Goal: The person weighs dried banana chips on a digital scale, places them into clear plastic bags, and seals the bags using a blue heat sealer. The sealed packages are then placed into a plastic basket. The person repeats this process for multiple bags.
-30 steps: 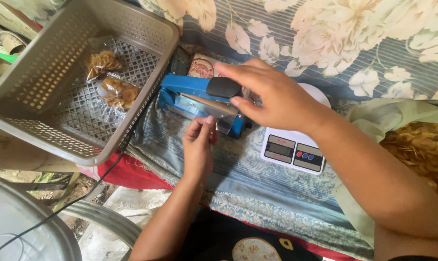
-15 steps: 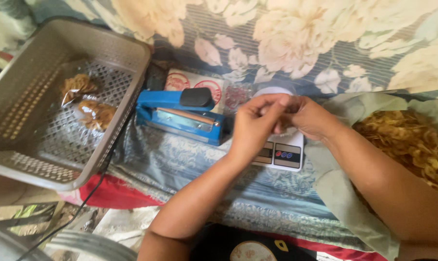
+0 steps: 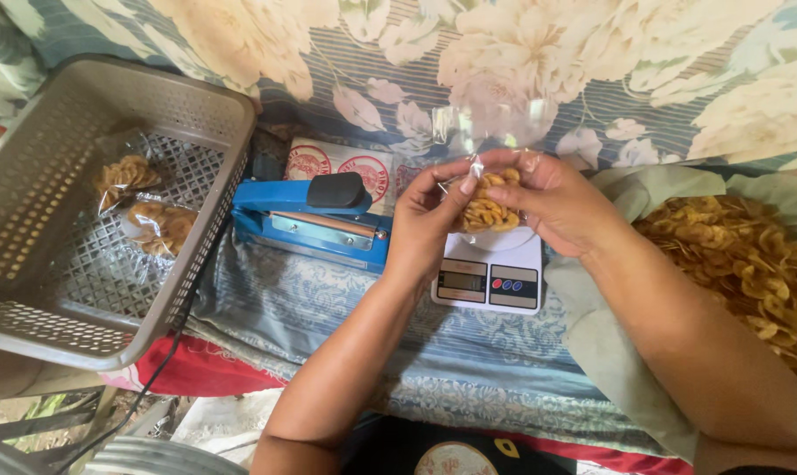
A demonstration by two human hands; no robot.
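Both my hands hold a small clear plastic bag of yellow chips (image 3: pixel 491 209) just above a white digital kitchen scale (image 3: pixel 489 275). My left hand (image 3: pixel 429 220) pinches the bag's left side near its top. My right hand (image 3: pixel 557 202) cups it from the right. The bag's open top stands up, empty and see-through. A blue heat sealer with a black handle (image 3: pixel 315 220) lies shut to the left of the scale.
A grey plastic basket (image 3: pixel 29 325) at the left holds two sealed chip packets (image 3: pixel 143 207). A pile of loose chips (image 3: pixel 750 264) lies on a pale green cloth at the right. A black cord (image 3: pixel 165 361) runs off the front edge. A floral cloth covers the surface.
My hands left the sealer and moved right to the scale. They now hold a bag of chips above it. The view has shifted to the right.
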